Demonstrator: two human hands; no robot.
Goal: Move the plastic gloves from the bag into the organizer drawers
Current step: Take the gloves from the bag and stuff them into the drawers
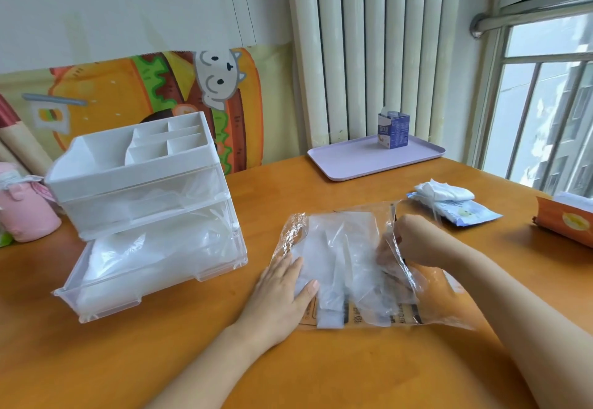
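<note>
Item: plastic gloves (340, 248), a thin stack inside the clear bag (442, 309), centre-right of frame.
Handling: probably light, limp and slippery, so I would pinch several layers together at the cuffs.
My left hand (282, 286): fingers straight, pressing the bag flat.
My right hand (407, 242): at the bag's mouth, fingers curled behind film. I cannot tell their grip.
Bottom drawer (154, 267): lower left, open, contents indistinct.

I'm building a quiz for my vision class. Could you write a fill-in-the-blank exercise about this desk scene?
1. The left hand lies flat on the plastic ____.
2. In the organizer, the ____ drawer is pulled open.
3. The small carton stands on the purple ____.
Missing words: bag; bottom; tray.
</note>
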